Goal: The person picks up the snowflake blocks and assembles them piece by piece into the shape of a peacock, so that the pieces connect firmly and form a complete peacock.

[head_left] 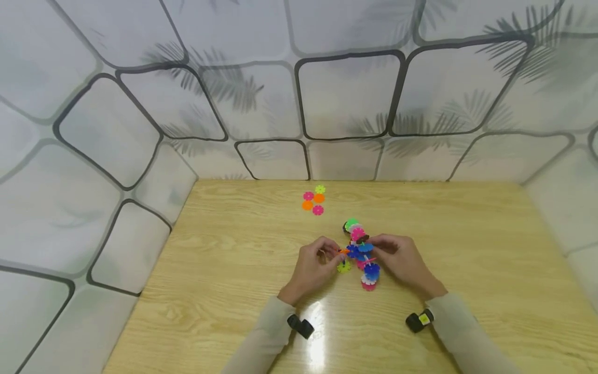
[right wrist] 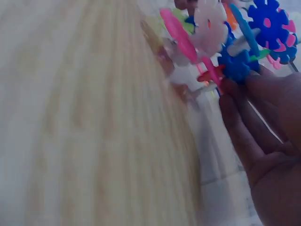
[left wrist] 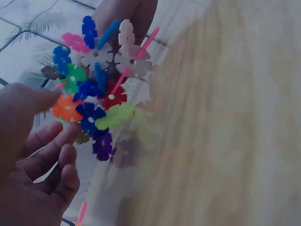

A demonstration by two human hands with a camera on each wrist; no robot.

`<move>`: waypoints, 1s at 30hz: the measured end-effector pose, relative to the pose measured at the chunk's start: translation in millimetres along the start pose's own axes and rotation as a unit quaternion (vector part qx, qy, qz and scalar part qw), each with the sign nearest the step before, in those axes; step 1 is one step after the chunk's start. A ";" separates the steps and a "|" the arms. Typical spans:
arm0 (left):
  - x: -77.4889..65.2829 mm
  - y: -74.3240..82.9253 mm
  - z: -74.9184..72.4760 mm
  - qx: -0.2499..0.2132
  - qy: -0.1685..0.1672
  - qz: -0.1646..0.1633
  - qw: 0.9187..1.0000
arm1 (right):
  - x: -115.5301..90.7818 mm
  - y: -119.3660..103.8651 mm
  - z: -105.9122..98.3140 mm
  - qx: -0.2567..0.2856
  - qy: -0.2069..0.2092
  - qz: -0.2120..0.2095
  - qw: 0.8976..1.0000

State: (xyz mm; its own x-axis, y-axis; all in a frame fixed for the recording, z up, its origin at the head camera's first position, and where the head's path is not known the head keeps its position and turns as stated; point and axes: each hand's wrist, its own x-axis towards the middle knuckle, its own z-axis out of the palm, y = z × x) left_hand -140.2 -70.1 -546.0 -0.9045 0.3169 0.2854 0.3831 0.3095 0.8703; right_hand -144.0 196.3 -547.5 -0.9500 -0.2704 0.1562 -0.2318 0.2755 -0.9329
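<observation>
Between both hands, just over the table, is a cluster of interlocking plastic snowflake discs (head_left: 363, 254) in blue, pink, white, green, purple and other colours. My left hand (head_left: 318, 264) pinches an orange disc (left wrist: 67, 108) on the cluster's left side, thumb against fingers. Close by that disc, a yellow-green disc (head_left: 344, 267) sticks out low on the same side. From the right, my right hand (head_left: 401, 258) grips the cluster near a blue disc (right wrist: 235, 66). Its fingertips are partly hidden behind the discs in the head view.
Several loose discs lie beyond the hands: a yellow one (head_left: 320, 189), pink ones (head_left: 318, 210) and orange ones (head_left: 307, 205). They rest on the wooden table (head_left: 224, 234). A patterned wall (head_left: 345, 98) stands along the table's back edge.
</observation>
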 end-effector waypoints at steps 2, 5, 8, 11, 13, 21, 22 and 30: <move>4.4 -2.5 -4.6 -0.007 -0.001 -0.012 1.000 | 1.7 1.3 -2.4 0.022 -0.023 0.014 0.999; 18.6 -2.6 -13.2 -0.017 -0.006 -0.029 0.999 | 3.8 1.4 -4.7 0.031 -0.045 0.026 0.998; 41.4 -0.4 -17.9 -0.035 -0.048 -0.040 0.997 | 3.8 1.1 -6.0 0.019 -0.048 0.025 0.998; 68.0 -0.1 -15.9 -0.076 -0.131 -0.045 0.987 | 3.4 4.1 -5.3 0.015 -0.038 0.018 0.999; 83.8 -0.8 -12.8 -0.102 -0.185 -0.056 0.976 | 4.4 8.2 -2.7 0.012 -0.032 0.013 0.999; 107.1 -0.3 -1.7 -0.094 -0.258 -0.111 0.955 | 5.6 6.6 -2.7 -0.001 -0.029 0.032 0.999; 106.5 -0.5 -2.6 -0.094 -0.257 -0.110 0.956 | 4.5 3.4 -3.4 -0.006 -0.025 0.032 0.999; 100.9 -10.3 -2.9 -0.070 -0.238 -0.084 0.965 | -21.2 -2.8 -9.1 0.038 -0.004 0.047 0.998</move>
State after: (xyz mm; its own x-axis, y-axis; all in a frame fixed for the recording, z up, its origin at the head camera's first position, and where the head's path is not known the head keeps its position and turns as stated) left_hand -235.9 -43.9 -524.9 -0.7508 0.6585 -0.0516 0.1790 0.2780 0.9437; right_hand -125.1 209.6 -545.3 -0.9651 -0.2537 0.0649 -0.1253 0.2299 -0.9651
